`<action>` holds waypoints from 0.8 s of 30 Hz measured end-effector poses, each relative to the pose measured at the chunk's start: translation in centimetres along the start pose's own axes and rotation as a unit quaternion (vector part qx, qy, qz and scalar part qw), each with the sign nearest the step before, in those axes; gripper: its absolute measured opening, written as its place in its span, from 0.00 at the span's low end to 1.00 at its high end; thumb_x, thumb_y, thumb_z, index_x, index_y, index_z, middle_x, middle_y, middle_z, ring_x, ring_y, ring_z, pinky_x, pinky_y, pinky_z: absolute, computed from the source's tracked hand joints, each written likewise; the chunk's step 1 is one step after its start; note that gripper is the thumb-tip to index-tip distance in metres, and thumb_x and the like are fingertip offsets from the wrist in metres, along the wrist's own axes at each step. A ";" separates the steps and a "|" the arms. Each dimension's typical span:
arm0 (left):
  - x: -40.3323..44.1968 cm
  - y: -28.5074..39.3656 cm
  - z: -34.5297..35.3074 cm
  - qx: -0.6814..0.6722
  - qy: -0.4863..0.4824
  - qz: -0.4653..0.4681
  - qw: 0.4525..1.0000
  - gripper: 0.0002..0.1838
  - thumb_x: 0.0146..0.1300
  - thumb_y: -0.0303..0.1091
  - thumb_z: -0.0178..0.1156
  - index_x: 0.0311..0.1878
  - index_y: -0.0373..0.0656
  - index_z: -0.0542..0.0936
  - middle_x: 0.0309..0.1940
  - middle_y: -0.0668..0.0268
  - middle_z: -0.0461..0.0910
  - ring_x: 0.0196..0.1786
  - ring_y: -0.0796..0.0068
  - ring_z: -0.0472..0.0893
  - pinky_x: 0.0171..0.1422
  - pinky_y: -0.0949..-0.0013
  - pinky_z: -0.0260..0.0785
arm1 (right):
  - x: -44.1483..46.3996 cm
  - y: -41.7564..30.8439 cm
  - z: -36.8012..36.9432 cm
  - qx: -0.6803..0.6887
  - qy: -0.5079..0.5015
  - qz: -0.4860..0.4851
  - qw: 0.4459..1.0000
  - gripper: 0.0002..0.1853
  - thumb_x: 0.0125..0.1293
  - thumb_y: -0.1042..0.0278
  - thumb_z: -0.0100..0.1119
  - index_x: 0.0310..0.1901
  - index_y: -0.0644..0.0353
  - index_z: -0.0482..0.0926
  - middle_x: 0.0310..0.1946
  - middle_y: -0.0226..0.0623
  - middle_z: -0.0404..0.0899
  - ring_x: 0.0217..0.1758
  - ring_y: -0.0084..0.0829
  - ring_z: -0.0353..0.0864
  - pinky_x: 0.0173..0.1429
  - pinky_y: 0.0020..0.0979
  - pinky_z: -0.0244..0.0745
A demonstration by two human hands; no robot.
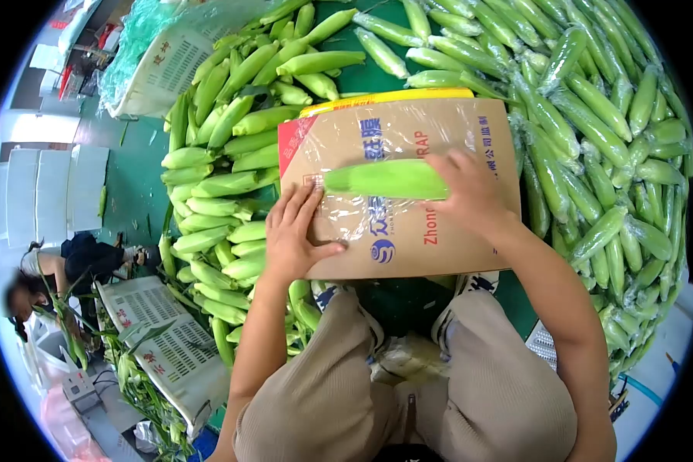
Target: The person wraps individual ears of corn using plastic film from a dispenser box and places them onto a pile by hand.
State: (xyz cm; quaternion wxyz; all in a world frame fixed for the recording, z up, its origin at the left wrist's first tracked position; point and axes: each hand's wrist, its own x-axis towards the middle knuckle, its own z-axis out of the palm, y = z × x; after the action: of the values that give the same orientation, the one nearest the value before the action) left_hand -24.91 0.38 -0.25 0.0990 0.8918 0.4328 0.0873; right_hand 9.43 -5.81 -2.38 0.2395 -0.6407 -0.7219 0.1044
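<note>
A green ear of corn (389, 179) lies crosswise on a cardboard box (454, 258) with a sheet of clear film (346, 142) over its top. My right hand (470, 192) is around the corn's right end, its fingers slightly blurred. At the corn's left end, my left hand (296, 231) rests on the box with its fingers spread and thumb apart, holding nothing. Behind the box's far edge a yellow strip (393, 98) shows.
Unwrapped corn (231, 185) is heaped left of the box, film-wrapped corn (593, 138) to the right. White crates (162, 73) (162, 350) stand at the left. Beyond them a person (77, 269) bends near corn husks (135, 385).
</note>
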 end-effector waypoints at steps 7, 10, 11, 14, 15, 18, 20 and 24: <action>-1.3 1.2 -0.7 0.032 0.084 -0.010 0.996 0.43 0.48 0.55 0.81 0.69 0.52 0.80 0.62 0.54 0.76 0.68 0.50 0.72 0.74 0.51 0.59 | -0.6 0.0 -0.1 -0.022 0.040 -0.014 0.999 0.39 0.47 0.52 0.84 0.61 0.49 0.78 0.50 0.41 0.76 0.57 0.46 0.77 0.61 0.44 0.76; 0.3 2.0 0.8 -0.017 0.047 -0.041 0.998 0.31 0.55 0.51 0.76 0.63 0.56 0.85 0.47 0.64 0.80 0.55 0.59 0.76 0.61 0.56 0.65 | -0.7 0.2 0.4 -0.029 0.068 -0.024 0.997 0.39 0.46 0.52 0.84 0.61 0.50 0.78 0.50 0.41 0.76 0.57 0.46 0.77 0.61 0.44 0.75; 0.7 1.7 1.2 -0.025 0.052 -0.028 0.998 0.28 0.58 0.50 0.74 0.62 0.58 0.85 0.41 0.67 0.80 0.52 0.63 0.78 0.58 0.58 0.66 | -0.7 0.2 0.4 -0.030 0.072 -0.020 0.997 0.39 0.46 0.52 0.84 0.61 0.50 0.78 0.50 0.41 0.77 0.57 0.47 0.77 0.61 0.44 0.75; 1.0 1.5 1.6 -0.053 0.113 -0.015 0.992 0.21 0.60 0.46 0.73 0.56 0.55 0.88 0.32 0.68 0.79 0.43 0.63 0.80 0.52 0.59 0.69 | -1.0 0.4 0.8 -0.025 0.077 -0.022 0.996 0.40 0.45 0.52 0.84 0.61 0.50 0.78 0.49 0.42 0.77 0.56 0.47 0.78 0.61 0.45 0.76; 0.9 1.3 1.8 -0.039 0.116 0.013 0.992 0.20 0.60 0.44 0.73 0.55 0.55 0.88 0.33 0.67 0.79 0.42 0.62 0.80 0.50 0.59 0.70 | -0.9 0.5 0.9 -0.021 0.081 -0.025 0.996 0.40 0.45 0.52 0.84 0.61 0.50 0.78 0.49 0.42 0.77 0.55 0.48 0.78 0.60 0.45 0.76; 0.4 0.6 2.2 -0.003 0.122 0.052 0.991 0.14 0.62 0.33 0.70 0.52 0.50 0.85 0.34 0.64 0.82 0.41 0.60 0.82 0.45 0.60 0.73 | -0.9 0.2 0.7 -0.029 0.081 -0.027 0.996 0.40 0.45 0.57 0.85 0.63 0.52 0.77 0.51 0.42 0.77 0.56 0.48 0.78 0.60 0.45 0.76; -0.5 -0.1 3.0 -0.052 0.177 -0.039 0.982 0.12 0.66 0.29 0.67 0.52 0.45 0.84 0.36 0.60 0.83 0.44 0.59 0.83 0.50 0.59 0.75 | -0.9 0.0 0.3 -0.041 0.047 -0.003 0.998 0.40 0.46 0.55 0.85 0.62 0.53 0.77 0.52 0.43 0.78 0.56 0.49 0.79 0.61 0.45 0.76; -2.6 0.7 4.5 -0.418 0.266 -0.198 0.846 0.05 0.81 0.28 0.51 0.49 0.39 0.76 0.52 0.55 0.84 0.58 0.66 0.83 0.63 0.58 0.75 | 0.1 -1.6 -1.9 -0.021 -0.056 0.022 0.998 0.39 0.48 0.49 0.83 0.62 0.53 0.77 0.52 0.44 0.79 0.56 0.49 0.80 0.61 0.46 0.77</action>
State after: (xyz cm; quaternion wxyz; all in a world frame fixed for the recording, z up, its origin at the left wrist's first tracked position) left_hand -24.91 -2.54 -4.64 0.3588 0.6043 0.5320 0.4722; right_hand 8.92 -6.23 -0.02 0.1831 -0.6547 -0.7217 0.1300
